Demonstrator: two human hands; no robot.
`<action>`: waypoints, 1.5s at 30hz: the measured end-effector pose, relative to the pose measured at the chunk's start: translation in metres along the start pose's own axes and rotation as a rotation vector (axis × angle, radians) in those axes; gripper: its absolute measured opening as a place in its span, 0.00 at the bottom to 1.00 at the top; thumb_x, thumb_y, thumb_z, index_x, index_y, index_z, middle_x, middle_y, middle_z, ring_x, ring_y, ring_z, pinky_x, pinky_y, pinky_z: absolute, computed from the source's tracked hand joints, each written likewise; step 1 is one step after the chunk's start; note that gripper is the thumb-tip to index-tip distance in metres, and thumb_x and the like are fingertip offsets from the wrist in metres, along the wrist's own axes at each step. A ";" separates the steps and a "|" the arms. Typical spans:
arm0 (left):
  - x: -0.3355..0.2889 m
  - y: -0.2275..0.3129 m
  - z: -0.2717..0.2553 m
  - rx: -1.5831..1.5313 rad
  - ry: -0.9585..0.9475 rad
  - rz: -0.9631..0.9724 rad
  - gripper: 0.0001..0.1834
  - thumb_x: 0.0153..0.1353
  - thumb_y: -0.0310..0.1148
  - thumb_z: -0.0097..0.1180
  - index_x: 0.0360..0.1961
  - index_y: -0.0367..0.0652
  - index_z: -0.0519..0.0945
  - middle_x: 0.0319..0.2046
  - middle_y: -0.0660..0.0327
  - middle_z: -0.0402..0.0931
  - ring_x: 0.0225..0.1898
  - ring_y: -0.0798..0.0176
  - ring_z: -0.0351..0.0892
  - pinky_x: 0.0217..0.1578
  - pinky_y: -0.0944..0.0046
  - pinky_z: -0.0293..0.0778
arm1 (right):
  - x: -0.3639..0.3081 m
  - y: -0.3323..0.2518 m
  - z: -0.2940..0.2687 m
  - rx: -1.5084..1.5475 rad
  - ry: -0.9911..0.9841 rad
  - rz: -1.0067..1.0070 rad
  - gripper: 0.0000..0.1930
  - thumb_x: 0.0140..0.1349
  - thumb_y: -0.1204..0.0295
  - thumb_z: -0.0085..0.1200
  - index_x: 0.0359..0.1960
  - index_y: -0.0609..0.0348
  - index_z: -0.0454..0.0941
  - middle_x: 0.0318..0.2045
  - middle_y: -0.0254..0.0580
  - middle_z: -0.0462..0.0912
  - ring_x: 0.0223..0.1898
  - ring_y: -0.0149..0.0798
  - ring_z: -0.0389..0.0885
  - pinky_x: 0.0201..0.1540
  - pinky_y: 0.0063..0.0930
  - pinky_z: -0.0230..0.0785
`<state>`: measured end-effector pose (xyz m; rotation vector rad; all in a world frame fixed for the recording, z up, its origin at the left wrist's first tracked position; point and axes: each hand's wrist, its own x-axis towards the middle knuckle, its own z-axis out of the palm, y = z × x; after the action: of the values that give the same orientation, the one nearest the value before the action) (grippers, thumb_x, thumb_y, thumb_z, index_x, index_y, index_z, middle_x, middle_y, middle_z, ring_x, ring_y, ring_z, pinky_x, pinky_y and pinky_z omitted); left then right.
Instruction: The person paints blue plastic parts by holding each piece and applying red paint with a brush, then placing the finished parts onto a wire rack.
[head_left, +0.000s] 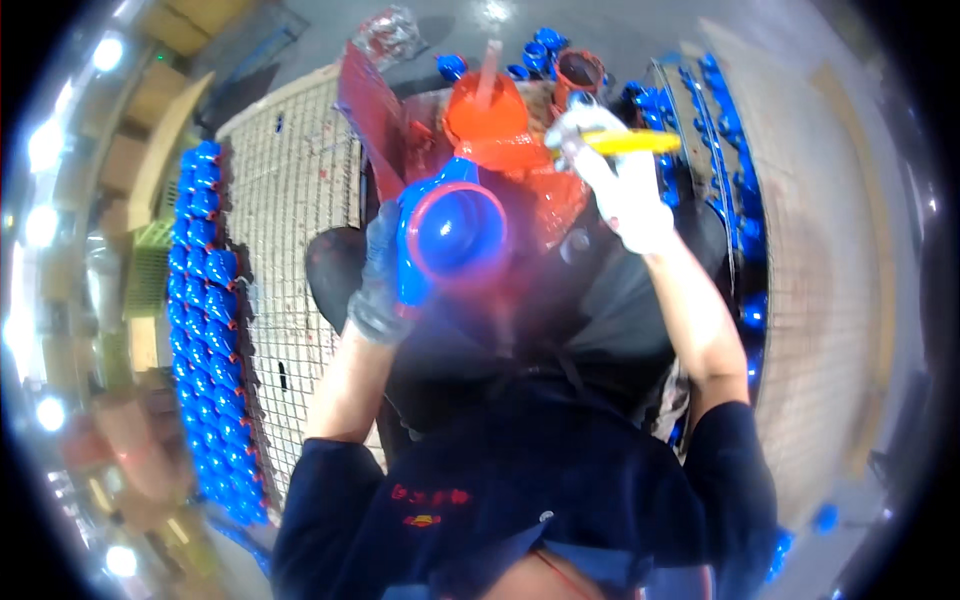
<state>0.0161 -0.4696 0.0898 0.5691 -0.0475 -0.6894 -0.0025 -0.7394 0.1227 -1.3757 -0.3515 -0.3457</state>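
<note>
My left hand (375, 270), in a grey glove, is closed around the side of a blue valve body (455, 235). The part's round opening faces up, and its rim is red. In a white glove, my right hand (615, 170) grips a yellow-handled paintbrush (635, 142) to the right of the part and farther away. The brush's bristle end is too unclear to make out. Just beyond the valve body is a container coated in orange-red paint (485, 115), with a pale stick (488, 75) standing up from it.
Rows of blue castings (205, 330) line the left grid-topped table (290, 180). More blue castings (735, 150) stand along the right-hand table (815, 240). A red-stained panel (370, 120) leans left of the paint. A dark-filled bucket (580, 72) and loose blue parts (540, 50) lie beyond.
</note>
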 end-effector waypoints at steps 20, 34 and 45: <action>0.055 0.084 -0.054 -0.764 -0.138 0.318 0.48 0.58 0.55 0.68 0.66 0.33 0.59 0.51 0.41 0.66 0.41 0.53 0.72 0.32 0.62 0.75 | 0.014 0.078 -0.015 0.042 0.379 -0.054 0.10 0.71 0.76 0.55 0.51 0.63 0.78 0.41 0.44 0.84 0.40 0.35 0.82 0.47 0.26 0.72; 0.001 0.275 -0.275 0.975 1.084 0.488 0.48 0.46 0.54 0.78 0.62 0.34 0.73 0.54 0.52 0.80 0.51 0.56 0.83 0.52 0.57 0.81 | 0.015 0.076 -0.025 -0.629 0.291 -0.055 0.05 0.70 0.76 0.50 0.42 0.61 0.78 0.44 0.44 0.82 0.45 0.38 0.80 0.45 0.31 0.74; -0.007 0.382 -0.370 1.977 1.730 -0.059 0.52 0.40 0.60 0.76 0.66 0.51 0.72 0.60 0.46 0.77 0.60 0.37 0.75 0.60 0.45 0.73 | 0.033 0.057 -0.008 -1.046 0.162 -0.154 0.07 0.62 0.73 0.60 0.41 0.55 0.81 0.39 0.46 0.80 0.42 0.48 0.76 0.48 0.41 0.68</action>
<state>0.3184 -0.0482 -0.0276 2.8826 1.0186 0.2695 0.0519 -0.7391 0.0855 -2.3234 -0.1263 -0.8346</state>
